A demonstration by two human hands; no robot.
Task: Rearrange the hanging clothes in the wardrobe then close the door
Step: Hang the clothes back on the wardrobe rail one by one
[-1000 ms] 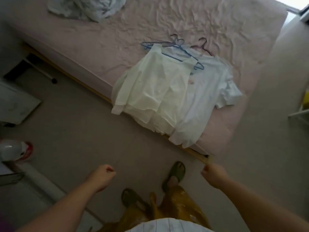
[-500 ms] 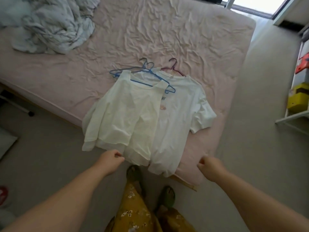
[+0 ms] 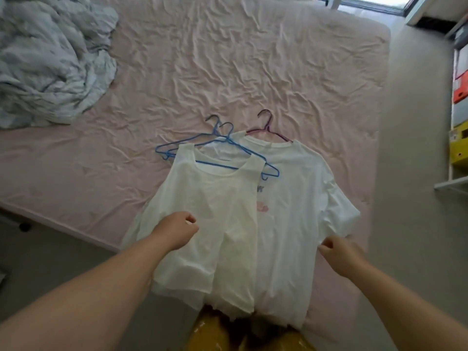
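Note:
A cream sleeveless top [image 3: 217,224] on blue hangers [image 3: 217,145] lies on the pink bed [image 3: 253,72], overlapping a white T-shirt [image 3: 298,198] on a purple hanger [image 3: 268,127]. Both garments drape over the bed's near edge. My left hand [image 3: 177,231] hovers over the cream top's left side with fingers curled, holding nothing. Over the T-shirt's right hem, below its sleeve, my right hand [image 3: 339,254] is also curled and empty. No wardrobe is in view.
A crumpled pale blue blanket [image 3: 50,59] lies at the bed's far left. Shelves with orange and yellow boxes [image 3: 458,117] stand at the right, past a strip of beige floor [image 3: 410,224]. Bright window light shows at the top right.
I have stepped up to the bed, so the clothes now lie right under my hands. Both hands have moved forward over the garments, still curled and empty.

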